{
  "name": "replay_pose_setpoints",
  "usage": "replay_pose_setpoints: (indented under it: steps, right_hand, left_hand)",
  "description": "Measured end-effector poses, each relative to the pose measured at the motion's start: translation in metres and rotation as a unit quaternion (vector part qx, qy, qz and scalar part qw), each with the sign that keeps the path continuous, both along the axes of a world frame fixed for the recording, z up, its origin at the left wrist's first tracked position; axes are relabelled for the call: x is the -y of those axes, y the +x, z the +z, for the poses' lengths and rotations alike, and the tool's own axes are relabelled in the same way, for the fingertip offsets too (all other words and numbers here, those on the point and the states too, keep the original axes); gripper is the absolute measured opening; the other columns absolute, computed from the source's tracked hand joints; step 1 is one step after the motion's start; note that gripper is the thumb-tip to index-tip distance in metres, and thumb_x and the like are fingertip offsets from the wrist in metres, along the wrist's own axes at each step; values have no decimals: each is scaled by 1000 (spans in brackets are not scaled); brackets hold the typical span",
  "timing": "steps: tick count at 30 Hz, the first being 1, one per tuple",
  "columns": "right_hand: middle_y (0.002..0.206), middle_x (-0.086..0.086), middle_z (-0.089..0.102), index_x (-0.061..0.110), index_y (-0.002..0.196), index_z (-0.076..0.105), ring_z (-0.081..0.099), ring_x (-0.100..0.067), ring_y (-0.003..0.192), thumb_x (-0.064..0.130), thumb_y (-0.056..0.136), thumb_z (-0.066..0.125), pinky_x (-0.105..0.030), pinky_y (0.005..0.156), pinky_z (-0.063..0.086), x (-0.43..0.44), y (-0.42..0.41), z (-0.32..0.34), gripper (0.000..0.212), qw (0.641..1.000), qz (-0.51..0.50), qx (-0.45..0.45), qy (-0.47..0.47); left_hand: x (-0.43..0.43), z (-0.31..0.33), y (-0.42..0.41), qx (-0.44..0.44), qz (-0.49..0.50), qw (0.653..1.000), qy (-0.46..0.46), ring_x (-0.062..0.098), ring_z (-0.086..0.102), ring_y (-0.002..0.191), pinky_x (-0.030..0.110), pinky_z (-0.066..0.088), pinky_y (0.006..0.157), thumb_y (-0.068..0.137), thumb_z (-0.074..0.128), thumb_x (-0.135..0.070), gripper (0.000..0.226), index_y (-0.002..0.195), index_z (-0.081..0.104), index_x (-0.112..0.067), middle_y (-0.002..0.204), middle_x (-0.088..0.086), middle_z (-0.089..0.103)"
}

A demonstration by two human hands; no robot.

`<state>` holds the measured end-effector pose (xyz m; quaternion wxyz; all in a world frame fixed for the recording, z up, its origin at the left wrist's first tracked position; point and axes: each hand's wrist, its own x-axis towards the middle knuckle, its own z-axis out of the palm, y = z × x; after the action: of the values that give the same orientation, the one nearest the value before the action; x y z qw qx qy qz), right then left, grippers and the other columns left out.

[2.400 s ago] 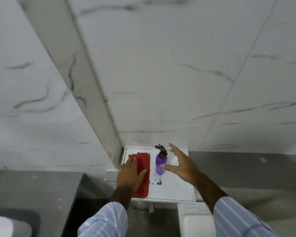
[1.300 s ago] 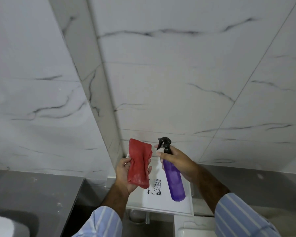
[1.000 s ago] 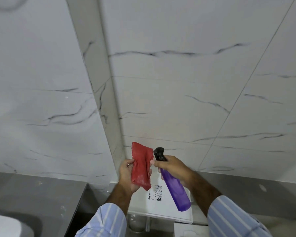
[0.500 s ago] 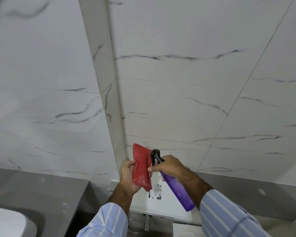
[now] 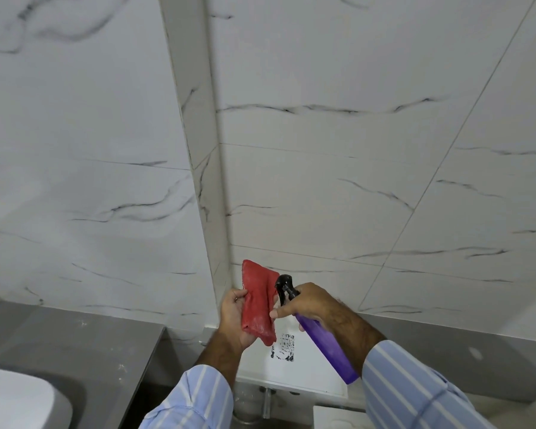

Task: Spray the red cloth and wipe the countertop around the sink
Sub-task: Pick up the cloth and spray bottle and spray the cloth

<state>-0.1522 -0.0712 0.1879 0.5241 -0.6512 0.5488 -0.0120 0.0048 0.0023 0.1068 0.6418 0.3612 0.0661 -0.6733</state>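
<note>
Head view: a folded red cloth (image 5: 258, 300) is pinched upright in the left hand (image 5: 234, 317), while a purple plastic spray bottle (image 5: 325, 345) is gripped by the right hand (image 5: 311, 305), its black nozzle (image 5: 283, 284) almost touching the fabric. Spraying appears under way; the trigger must be squeezed next, then the grey countertop (image 5: 75, 335) wiped.

Both hands raised, each gripping.
Left hand (image 5: 234, 317) palm up, fingers curled round red cloth (image 5: 258, 305); right hand (image 5: 314, 306) wraps purple spray bottle (image 5: 325, 345), index finger on trigger, nozzle at cloth.
</note>
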Motion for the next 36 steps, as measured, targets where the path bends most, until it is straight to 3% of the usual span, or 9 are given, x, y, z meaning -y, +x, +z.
replay_pose_setpoints:
  steps: [3,7,9,13,19,25,28,32,36]
  right_hand:
    - [102,-7,82,15,98,81,77,-26,94,26,60,100,-37,76,63,-2,1,1,44,1000,13,0,1]
    - [69,2,73,16,73,73,68,-15,55,31,53,102,-25,51,55,-2,3,1,39,999,-31,-19,-12]
    - [59,8,69,20,66,70,65,-11,51,31,51,103,-23,48,52,-2,4,0,38,999,-45,-11,-20]
    - [80,5,78,22,82,79,72,-15,71,30,56,102,-26,55,57,-2,5,-4,36,1000,-2,-2,-23]
    - [72,2,69,16,74,71,65,-14,60,32,58,100,-25,52,55,-2,7,-14,37,999,-14,-22,-32]
    - [76,-8,76,16,78,74,70,-22,73,33,89,74,-30,64,49,3,2,-39,20,984,-87,71,-136]
    - [88,-4,78,23,88,77,70,-19,83,34,89,79,-27,71,51,4,-3,-66,11,971,-156,150,-102]
    - [101,-10,76,20,99,77,69,-22,96,37,88,82,-38,88,53,3,3,-107,21,961,-155,204,-104]
    - [84,-19,73,15,95,76,65,-22,73,33,86,84,-31,71,52,5,7,-133,21,961,-177,195,-89]
  left_hand:
    - [-2,3,-1,10,-2,1000,-8,37,76,78,43,56,84,81,51,-30,56,120,66,8,92,27,77]
    - [-5,7,-2,-2,-7,1000,4,37,68,93,41,56,79,94,42,-32,60,138,58,6,106,27,70]
    - [-6,9,-1,-1,-7,1000,9,36,67,95,39,56,76,96,38,-34,62,142,55,5,108,27,68]
    - [-7,9,0,2,5,1000,2,37,67,90,44,52,85,97,38,-32,58,135,59,7,100,28,72]
    - [-9,9,2,-4,4,1000,7,37,68,91,42,52,83,97,38,-32,59,138,57,6,101,28,73]
    - [-16,6,6,10,-14,1000,-4,35,68,90,39,62,71,93,46,-26,69,154,50,7,107,26,72]
    - [-22,-2,9,26,-25,999,-7,36,69,91,40,62,72,85,55,-20,79,158,44,6,108,27,71]
    - [-25,-17,16,32,-33,999,1,34,68,92,41,60,75,81,55,-19,84,160,42,7,115,27,69]
    - [-27,-29,21,23,-35,999,4,34,70,94,42,56,80,79,58,-17,84,158,44,8,121,27,68]
